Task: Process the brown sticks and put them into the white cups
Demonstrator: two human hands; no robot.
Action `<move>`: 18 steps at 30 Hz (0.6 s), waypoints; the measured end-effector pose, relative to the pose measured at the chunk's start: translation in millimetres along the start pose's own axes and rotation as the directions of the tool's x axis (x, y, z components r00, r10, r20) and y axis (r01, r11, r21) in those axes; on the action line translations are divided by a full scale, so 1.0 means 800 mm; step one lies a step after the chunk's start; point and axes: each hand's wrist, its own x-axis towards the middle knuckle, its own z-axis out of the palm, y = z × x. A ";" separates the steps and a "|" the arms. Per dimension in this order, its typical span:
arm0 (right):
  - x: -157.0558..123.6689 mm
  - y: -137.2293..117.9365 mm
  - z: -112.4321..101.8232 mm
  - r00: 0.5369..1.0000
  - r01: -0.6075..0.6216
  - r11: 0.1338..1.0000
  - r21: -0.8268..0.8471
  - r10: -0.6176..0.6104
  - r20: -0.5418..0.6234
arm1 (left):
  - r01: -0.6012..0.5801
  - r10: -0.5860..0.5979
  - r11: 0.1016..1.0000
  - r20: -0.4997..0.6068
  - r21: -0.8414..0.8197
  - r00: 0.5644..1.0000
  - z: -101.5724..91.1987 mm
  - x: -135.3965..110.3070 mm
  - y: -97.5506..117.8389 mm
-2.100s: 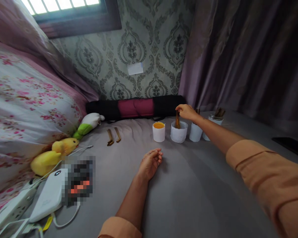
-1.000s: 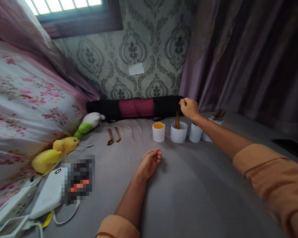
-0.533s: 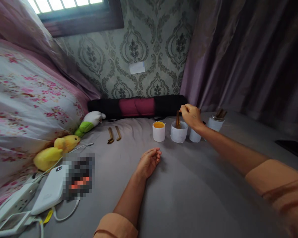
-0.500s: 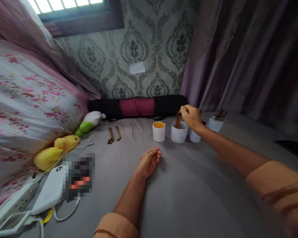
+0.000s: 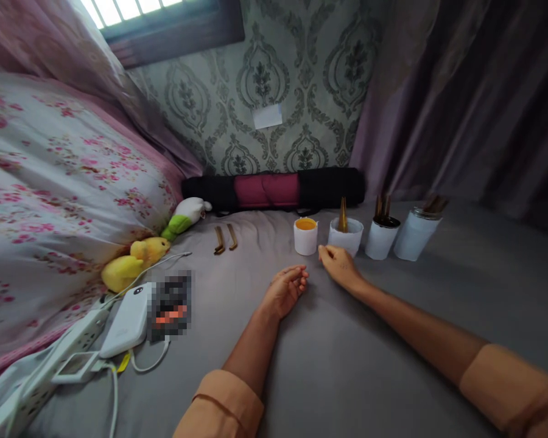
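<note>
Loosely curled, nothing visibly held: right hand (image 5: 340,266) has dropped, right of centre — gold sticks (image 5: 343,217) stand unheld.

Barred bright window (image 5: 130,9), grey damask wallpaper (image 5: 262,82), mauve curtains (image 5: 406,97), floral white fabric (image 5: 68,152), grey sheet (image 5: 347,365)

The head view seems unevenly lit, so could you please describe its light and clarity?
Head view: the window is blown out to white, while the right-hand curtain sinks into darkness; head view: a soft shadow lies beside the left hand, the right sleeve looks slightly blurred, and coarse pixelation hides whatever lies by the white device.
</note>
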 end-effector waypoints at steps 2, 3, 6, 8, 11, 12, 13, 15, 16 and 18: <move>-0.007 0.006 0.010 0.999 0.000 1.000 -0.022 0.000 0.040 | -0.008 0.008 1.000 -0.005 0.006 1.000 0.000 0.001 0.000; -0.010 0.009 0.013 0.999 0.005 1.000 -0.028 -0.003 0.052 | -0.014 0.014 1.000 -0.005 0.009 1.000 -0.001 0.002 0.000; -0.016 0.012 0.017 0.999 0.010 0.999 -0.033 -0.008 0.053 | -0.045 0.045 0.999 -0.008 0.025 0.999 -0.003 0.007 0.000; -0.018 0.013 0.017 0.999 0.007 0.999 -0.036 -0.006 0.040 | -0.071 0.072 0.997 -0.024 0.035 0.997 -0.006 0.009 0.001; -0.021 0.015 0.018 0.999 0.014 0.999 -0.046 -0.012 0.033 | -0.111 0.114 0.992 -0.058 0.052 0.992 -0.009 0.012 0.002; -0.022 0.016 0.018 0.999 0.019 0.999 -0.048 -0.017 0.034 | -0.126 0.130 0.990 -0.069 0.061 0.989 -0.010 0.013 0.003; -0.022 0.017 0.019 0.999 0.024 0.999 -0.048 -0.022 0.035 | -0.139 0.145 0.987 -0.081 0.075 0.986 -0.011 0.014 0.004; -0.023 0.018 0.020 0.999 0.031 0.998 -0.048 -0.029 0.035 | -0.158 0.174 0.979 -0.119 0.132 0.977 -0.013 0.017 0.007; -0.024 0.019 0.020 0.999 0.031 0.998 -0.049 -0.030 0.032 | -0.163 0.195 0.966 -0.155 0.199 0.968 -0.014 0.020 0.009; -0.024 0.020 0.021 0.999 0.032 0.998 -0.060 -0.030 0.032 | -0.151 0.253 0.913 -0.236 0.380 0.938 -0.019 0.027 0.017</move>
